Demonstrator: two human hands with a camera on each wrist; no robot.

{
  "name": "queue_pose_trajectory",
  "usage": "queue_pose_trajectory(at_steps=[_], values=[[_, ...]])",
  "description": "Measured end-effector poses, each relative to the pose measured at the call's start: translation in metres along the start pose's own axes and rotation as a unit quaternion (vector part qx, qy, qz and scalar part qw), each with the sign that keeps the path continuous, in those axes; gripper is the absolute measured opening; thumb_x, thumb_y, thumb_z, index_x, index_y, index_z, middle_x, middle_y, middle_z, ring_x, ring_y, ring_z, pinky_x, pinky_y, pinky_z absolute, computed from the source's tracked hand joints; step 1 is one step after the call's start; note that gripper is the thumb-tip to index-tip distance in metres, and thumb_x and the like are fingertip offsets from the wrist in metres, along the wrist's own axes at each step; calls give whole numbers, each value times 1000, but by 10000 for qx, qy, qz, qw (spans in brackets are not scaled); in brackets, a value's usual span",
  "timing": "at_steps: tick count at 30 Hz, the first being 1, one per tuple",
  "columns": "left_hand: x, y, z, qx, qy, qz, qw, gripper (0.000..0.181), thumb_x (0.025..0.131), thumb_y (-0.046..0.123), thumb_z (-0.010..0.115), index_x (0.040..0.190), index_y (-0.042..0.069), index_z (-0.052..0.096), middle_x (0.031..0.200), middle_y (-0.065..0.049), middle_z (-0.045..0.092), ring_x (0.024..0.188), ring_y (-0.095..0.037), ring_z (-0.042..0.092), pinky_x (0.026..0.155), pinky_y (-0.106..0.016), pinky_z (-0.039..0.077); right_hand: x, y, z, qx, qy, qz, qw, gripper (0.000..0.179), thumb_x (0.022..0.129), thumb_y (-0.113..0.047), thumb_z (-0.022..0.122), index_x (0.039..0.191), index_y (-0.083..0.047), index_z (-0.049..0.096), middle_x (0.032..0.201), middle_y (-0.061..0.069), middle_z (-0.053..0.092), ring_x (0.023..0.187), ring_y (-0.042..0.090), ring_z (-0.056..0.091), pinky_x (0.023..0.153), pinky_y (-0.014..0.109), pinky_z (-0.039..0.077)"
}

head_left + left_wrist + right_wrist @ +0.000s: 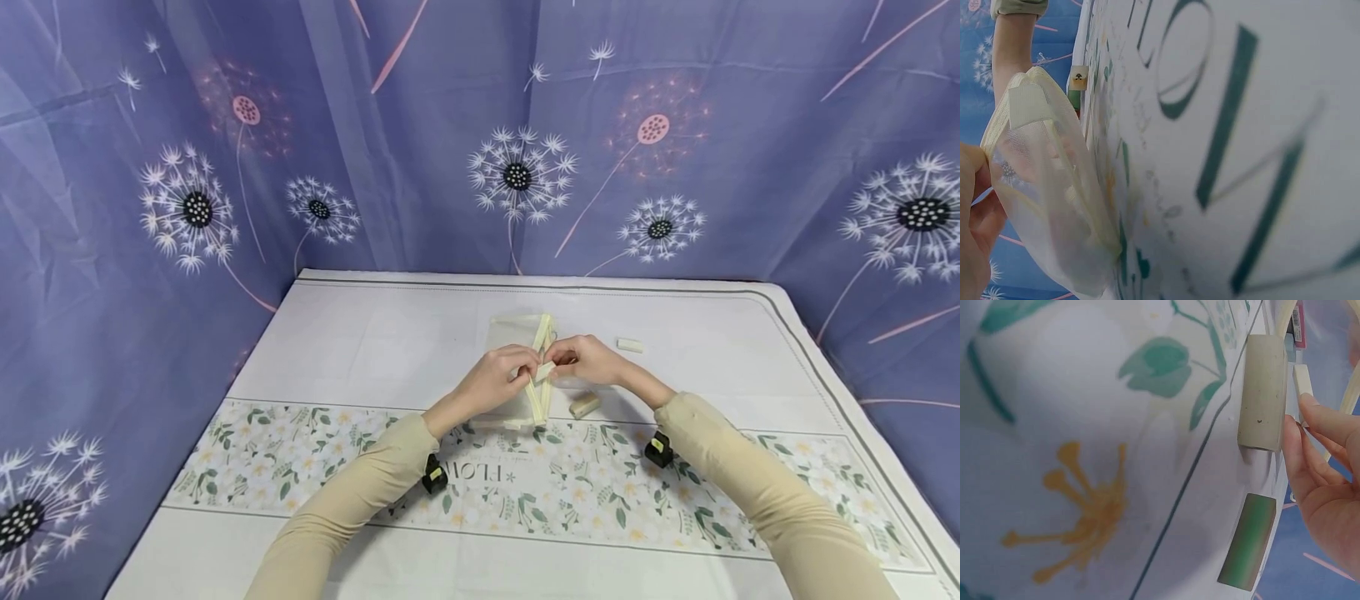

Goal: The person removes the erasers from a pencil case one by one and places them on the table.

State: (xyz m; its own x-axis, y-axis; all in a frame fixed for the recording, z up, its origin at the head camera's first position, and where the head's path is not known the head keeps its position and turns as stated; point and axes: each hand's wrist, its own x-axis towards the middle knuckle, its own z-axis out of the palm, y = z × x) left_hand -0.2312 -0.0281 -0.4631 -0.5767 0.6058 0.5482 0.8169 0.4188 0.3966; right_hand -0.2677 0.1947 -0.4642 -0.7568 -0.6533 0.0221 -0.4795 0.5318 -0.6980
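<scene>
A see-through mesh pouch point(513, 333) with cream zipper edging stands between both hands, its mouth spread towards the right. My left hand point(495, 375) pinches the cream edge of this pouch, as the left wrist view also shows at the mesh point(1066, 206). In my right hand point(588, 360), thumb and fingertips pinch a small cream block point(1302, 381) at the pouch's mouth. Just below that hand lies a beige block point(584, 406) with rounded edges, seen larger in the right wrist view. Another small block point(629, 344) lies farther right, its green side point(1247, 544) showing in the right wrist view.
A white cloth with a floral band point(600, 492) covers the table. Blue dandelion-print curtains point(420, 167) hang behind and at both sides. Black wrist devices sit under the left sleeve point(433, 475) and the right sleeve point(659, 450).
</scene>
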Motion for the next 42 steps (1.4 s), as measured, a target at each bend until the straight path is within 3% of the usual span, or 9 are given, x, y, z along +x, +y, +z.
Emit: queue_pose_trajectory(at_steps=[11, 42], values=[[0, -1, 1, -18, 66, 141, 9999, 19, 84, -1, 51, 74, 12, 62, 98, -5, 70, 100, -12, 62, 91, -14, 48, -3, 1, -2, -19, 9, 151, 9999, 21, 81, -12, 68, 101, -10, 66, 92, 3, 69, 81, 14, 66, 70, 22, 55], [-1, 1, 3, -16, -10, -16, 10000, 18, 84, 0, 52, 76, 11, 64, 98, 0, 69, 100, -10, 62, 90, -14, 48, -7, 2, 1, -32, 72, 185, 9998, 20, 81, -13, 68, 101, -10, 66, 89, 2, 70, 80, 13, 66, 71, 22, 55]])
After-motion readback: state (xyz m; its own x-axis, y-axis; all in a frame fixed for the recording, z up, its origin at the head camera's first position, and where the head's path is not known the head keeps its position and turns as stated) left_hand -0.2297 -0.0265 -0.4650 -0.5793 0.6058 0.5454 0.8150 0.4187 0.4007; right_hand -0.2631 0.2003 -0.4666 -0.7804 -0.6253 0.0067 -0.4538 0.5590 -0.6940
